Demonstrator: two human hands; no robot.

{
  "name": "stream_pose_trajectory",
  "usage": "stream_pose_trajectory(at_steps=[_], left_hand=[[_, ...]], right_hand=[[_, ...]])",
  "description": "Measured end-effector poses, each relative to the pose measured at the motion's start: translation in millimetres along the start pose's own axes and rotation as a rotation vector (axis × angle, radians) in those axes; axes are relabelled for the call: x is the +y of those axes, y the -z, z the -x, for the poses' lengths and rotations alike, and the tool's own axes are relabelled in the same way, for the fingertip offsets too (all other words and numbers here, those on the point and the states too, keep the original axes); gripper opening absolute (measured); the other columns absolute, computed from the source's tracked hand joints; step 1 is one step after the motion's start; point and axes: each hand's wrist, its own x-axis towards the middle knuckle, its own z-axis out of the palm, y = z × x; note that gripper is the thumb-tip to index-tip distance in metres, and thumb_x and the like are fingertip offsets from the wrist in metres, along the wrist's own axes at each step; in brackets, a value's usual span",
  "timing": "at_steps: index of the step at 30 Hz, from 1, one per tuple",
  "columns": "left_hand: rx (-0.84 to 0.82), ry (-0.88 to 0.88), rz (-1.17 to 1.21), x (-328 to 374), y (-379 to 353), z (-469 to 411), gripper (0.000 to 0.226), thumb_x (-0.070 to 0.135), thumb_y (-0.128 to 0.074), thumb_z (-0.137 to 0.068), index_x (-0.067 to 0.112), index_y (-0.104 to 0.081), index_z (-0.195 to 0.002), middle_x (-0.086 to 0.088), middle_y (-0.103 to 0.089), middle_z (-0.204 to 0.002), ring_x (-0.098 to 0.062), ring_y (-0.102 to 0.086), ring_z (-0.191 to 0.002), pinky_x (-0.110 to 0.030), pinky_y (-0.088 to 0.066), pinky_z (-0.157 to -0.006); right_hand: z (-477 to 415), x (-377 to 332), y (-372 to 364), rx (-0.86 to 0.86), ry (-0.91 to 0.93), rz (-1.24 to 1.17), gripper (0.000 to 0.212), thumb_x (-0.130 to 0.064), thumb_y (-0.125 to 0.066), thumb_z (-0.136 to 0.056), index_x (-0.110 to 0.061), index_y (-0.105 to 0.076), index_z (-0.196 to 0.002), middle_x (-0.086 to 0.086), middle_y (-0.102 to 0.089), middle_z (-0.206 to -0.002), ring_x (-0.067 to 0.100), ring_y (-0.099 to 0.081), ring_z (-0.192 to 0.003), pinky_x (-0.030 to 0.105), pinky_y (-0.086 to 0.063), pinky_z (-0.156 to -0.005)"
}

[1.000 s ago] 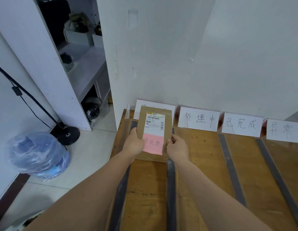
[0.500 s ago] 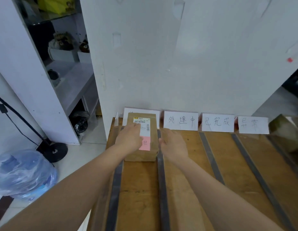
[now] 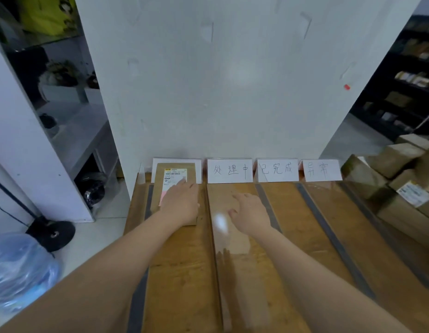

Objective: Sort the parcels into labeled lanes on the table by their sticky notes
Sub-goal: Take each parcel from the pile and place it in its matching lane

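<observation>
A flat brown parcel [image 3: 160, 179] with a white shipping label and a pink sticky note lies in the leftmost lane of the wooden table [image 3: 184, 272], against the back. My left hand [image 3: 181, 203] rests flat on top of it, fingers spread, covering most of the pink note. My right hand [image 3: 250, 212] hovers open over the second lane, apart from the parcel, holding nothing. White lane signs [image 3: 229, 170] with handwritten characters stand along the back edge; the leftmost one is mostly hidden behind the parcel.
Dark tape strips [image 3: 328, 231] divide the table into lanes. A stack of several brown parcels [image 3: 400, 179] sits at the right end. A white wall rises behind the signs. On the floor at left are a blue water jug [image 3: 19, 270] and a black stand base [image 3: 52, 233].
The parcel went from held upright in both hands to lying flat in the leftmost lane. My right hand let go and drifted right; my left hand stays on top.
</observation>
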Motion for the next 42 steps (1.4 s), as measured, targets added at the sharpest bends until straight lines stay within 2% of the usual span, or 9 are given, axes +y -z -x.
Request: stream_pose_trajectory(at_steps=[5,9,15,18,22,27,33,36,42], left_hand=[[-0.004,0.044,-0.123,-13,-17,7,0.053,0.027,-0.056,-0.095,0.015,-0.040,-0.144,-0.006,-0.037,-0.153,-0.025,-0.027,-0.144,-0.040,-0.027,-0.115],[0.003,0.053,-0.172,-23,-29,5,0.048,0.027,-0.058,-0.094,0.016,-0.044,-0.139,-0.005,-0.043,-0.145,-0.024,-0.035,-0.136,-0.038,-0.031,-0.112],[-0.061,0.115,-0.183,-34,-49,-1,0.055,0.039,-0.054,-0.096,0.019,-0.036,-0.144,-0.008,-0.033,-0.152,-0.028,-0.026,-0.143,-0.045,-0.024,-0.118],[-0.076,0.148,-0.131,-39,-59,-2,0.054,0.045,-0.050,-0.096,0.020,-0.039,-0.142,-0.006,-0.040,-0.146,-0.025,-0.033,-0.137,-0.044,-0.030,-0.114],[-0.029,0.186,-0.026,-39,-69,0,0.050,0.049,-0.047,-0.097,0.022,-0.044,-0.139,-0.003,-0.043,-0.144,-0.023,-0.038,-0.136,-0.042,-0.034,-0.112],[0.083,0.229,0.092,-41,-68,-6,0.039,0.045,-0.041,-0.100,0.025,-0.056,-0.129,-0.002,-0.049,-0.134,-0.019,-0.047,-0.123,-0.037,-0.039,-0.101],[0.102,0.369,0.213,-43,-68,-13,0.026,0.026,-0.054,-0.096,0.029,-0.061,-0.121,-0.007,-0.037,-0.145,-0.028,-0.028,-0.137,-0.047,-0.029,-0.109],[0.109,0.424,0.310,-41,-68,-15,0.032,0.014,-0.062,-0.090,0.027,-0.060,-0.119,-0.007,-0.032,-0.147,-0.028,-0.022,-0.139,-0.048,-0.030,-0.109],[0.085,0.460,0.339,-43,-71,-18,0.044,0.023,-0.069,-0.086,0.028,-0.052,-0.127,-0.007,-0.027,-0.149,-0.028,-0.017,-0.140,-0.048,-0.028,-0.112]], right_hand=[[2,9,-12,-0.068,-0.012,0.033,0.051,-0.036,-0.047,-0.101,-0.020,-0.038,-0.149,0.006,-0.040,-0.151,0.026,-0.030,-0.142,0.041,-0.034,-0.112],[2,17,-23,-0.115,-0.045,0.055,0.052,-0.038,-0.047,-0.100,-0.021,-0.037,-0.149,0.005,-0.043,-0.150,0.026,-0.033,-0.140,0.040,-0.035,-0.112],[3,30,-48,-0.216,-0.215,0.060,0.056,-0.049,-0.050,-0.097,-0.017,-0.043,-0.143,0.006,-0.052,-0.139,0.027,-0.046,-0.129,0.039,-0.045,-0.101],[5,34,-61,-0.308,-0.357,0.008,0.062,-0.055,-0.056,-0.090,-0.015,-0.050,-0.137,0.007,-0.058,-0.133,0.029,-0.052,-0.123,0.038,-0.050,-0.095],[8,41,-81,-0.392,-0.500,-0.079,0.079,-0.073,-0.060,-0.068,-0.019,-0.060,-0.125,0.007,-0.057,-0.130,0.029,-0.056,-0.117,0.041,-0.052,-0.094],[6,46,-92,-0.313,-0.637,0.009,0.101,-0.068,-0.074,-0.068,-0.017,-0.034,-0.144,0.010,-0.040,-0.145,0.029,-0.040,-0.134,0.044,-0.041,-0.104],[0,48,-104,-0.283,-0.668,0.088,0.090,-0.060,-0.081,-0.065,-0.016,-0.041,-0.133,0.011,-0.051,-0.136,0.027,-0.048,-0.127,0.038,-0.036,-0.101],[-5,50,-108,-0.284,-0.692,0.031,0.080,-0.052,-0.081,-0.069,-0.014,-0.044,-0.129,0.008,-0.056,-0.132,0.026,-0.050,-0.126,0.036,-0.035,-0.100],[-13,47,-108,-0.302,-0.741,0.070,0.087,-0.052,-0.081,-0.070,-0.013,-0.040,-0.137,0.013,-0.042,-0.142,0.029,-0.039,-0.133,0.038,-0.033,-0.106]])
